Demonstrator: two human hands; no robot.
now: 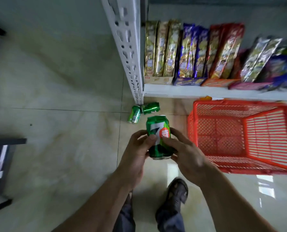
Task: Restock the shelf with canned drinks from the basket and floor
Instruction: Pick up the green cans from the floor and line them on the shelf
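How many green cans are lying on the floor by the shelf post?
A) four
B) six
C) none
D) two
D: two green cans lie on their sides on the floor tiles beside the foot of the white shelf post, while a third green can is off the floor, held in the grip of both the left hand and the right hand.

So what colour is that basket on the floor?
The basket is red-orange plastic mesh, seen in the head view, the only one.
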